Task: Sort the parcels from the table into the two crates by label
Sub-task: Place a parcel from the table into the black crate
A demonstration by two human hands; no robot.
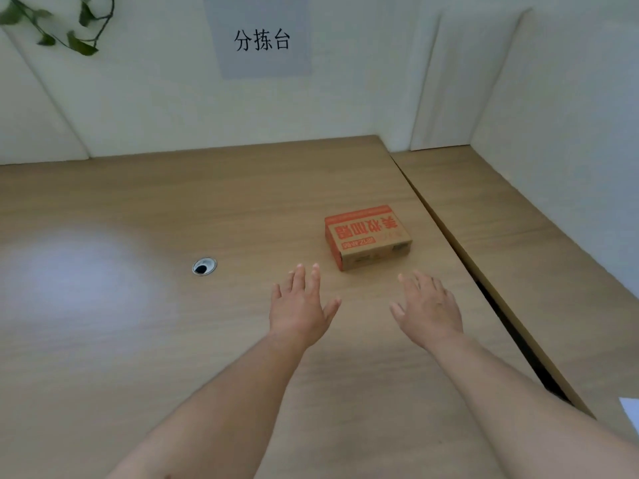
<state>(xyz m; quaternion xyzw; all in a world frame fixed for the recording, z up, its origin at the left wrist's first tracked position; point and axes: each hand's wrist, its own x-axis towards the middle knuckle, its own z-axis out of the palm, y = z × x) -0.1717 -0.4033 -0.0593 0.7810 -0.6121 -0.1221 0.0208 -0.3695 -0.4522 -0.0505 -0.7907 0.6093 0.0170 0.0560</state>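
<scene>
One small cardboard parcel point(368, 238) with orange-red print lies on the wooden table point(138, 340), towards its right edge. My left hand point(301, 305) hovers just in front of the parcel and to its left, fingers straight and spread, holding nothing. My right hand point(428, 305) is stretched out in front of the parcel and slightly to its right, fingers also straight and empty. Neither hand touches the parcel. No crate is in view.
A round cable hole point(204, 266) sits in the table left of my hands. A second table point(518, 236) adjoins on the right across a dark gap. White panels point(173, 115) close the back, with a grey sign point(261, 39) and plant leaves point(69, 29).
</scene>
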